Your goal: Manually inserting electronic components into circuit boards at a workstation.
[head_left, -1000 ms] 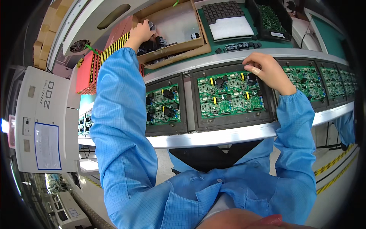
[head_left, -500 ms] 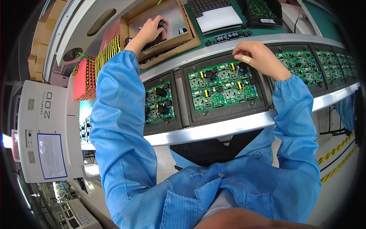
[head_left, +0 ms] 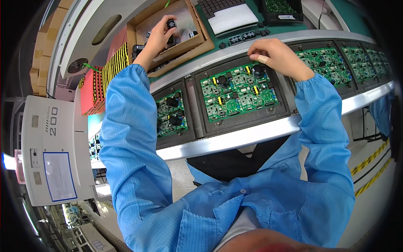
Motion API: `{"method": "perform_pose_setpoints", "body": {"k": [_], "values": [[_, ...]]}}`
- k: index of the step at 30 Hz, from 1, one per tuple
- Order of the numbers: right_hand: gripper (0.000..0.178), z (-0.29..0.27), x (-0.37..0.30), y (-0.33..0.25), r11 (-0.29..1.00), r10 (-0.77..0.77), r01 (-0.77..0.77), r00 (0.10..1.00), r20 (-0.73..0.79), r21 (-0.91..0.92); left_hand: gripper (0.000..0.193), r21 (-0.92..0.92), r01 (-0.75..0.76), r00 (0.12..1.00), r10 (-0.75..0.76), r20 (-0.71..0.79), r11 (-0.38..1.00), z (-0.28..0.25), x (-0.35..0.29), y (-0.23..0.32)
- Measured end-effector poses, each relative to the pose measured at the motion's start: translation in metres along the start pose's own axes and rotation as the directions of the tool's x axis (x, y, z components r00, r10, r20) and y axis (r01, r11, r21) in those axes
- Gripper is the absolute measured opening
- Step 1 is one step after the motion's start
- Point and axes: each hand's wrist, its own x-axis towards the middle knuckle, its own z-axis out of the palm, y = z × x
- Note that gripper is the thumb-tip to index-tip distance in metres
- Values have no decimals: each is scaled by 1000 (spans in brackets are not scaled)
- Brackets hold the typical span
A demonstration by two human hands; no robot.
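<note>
My left hand (head_left: 158, 35) is raised over an open cardboard box (head_left: 205, 42) and grips a black cylindrical capacitor (head_left: 171, 24) between thumb and fingers. More black capacitors (head_left: 137, 49) lie in the box, partly behind my wrist. My right hand (head_left: 273, 56) is over the far right corner of a green circuit board panel (head_left: 247, 107) in a black frame. Its fingers are curled together close to a black round capacitor (head_left: 257, 72) standing on the board; whatever they hold, if anything, is hidden. Another capacitor (head_left: 221, 80) stands on the panel's far left part.
Framed circuit boards line the silver-edged rail on both sides, one at left (head_left: 171, 111), another at right (head_left: 325, 67). Beyond it lie several loose capacitors (head_left: 242, 38), a white foam sheet (head_left: 235, 19) with black parts, and a black bin (head_left: 282, 10). A white machine (head_left: 52, 138) stands left.
My left hand has lifted from among the parts in the box, and a capacitor now shows in its fingers. My right hand stays near the same board corner. The whole view has shifted slightly.
</note>
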Motion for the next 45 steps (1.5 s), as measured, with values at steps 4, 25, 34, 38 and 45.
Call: {"method": "perform_pose_setpoints", "body": {"k": [4, 25, 34, 38, 45], "values": [[23, 7, 5, -6, 997, -79, 77, 991, -111, -15, 33, -437, -9, 973, -92, -210, 900, 1, 6, 24], [24, 17, -9, -33, 907, -93, 263, 887, -451, 330, 40, -952, 178, 931, -355, 81, 249, 75, -81, 181], [23, 16, -10, -39, 903, -53, 5, 994, 100, 429, 40, -931, 342, 920, -247, 304, 129, 58, -150, 185], [31, 13, -11, -54, 839, 58, -190, 963, 262, 511, 46, -937, 306, 937, -228, 265, 167, 62, -167, 177], [35, -10, -12, -24, 991, -56, -1, 900, 433, 131, 37, -925, 348, 930, -181, 320, 153, 74, -187, 168]]}}
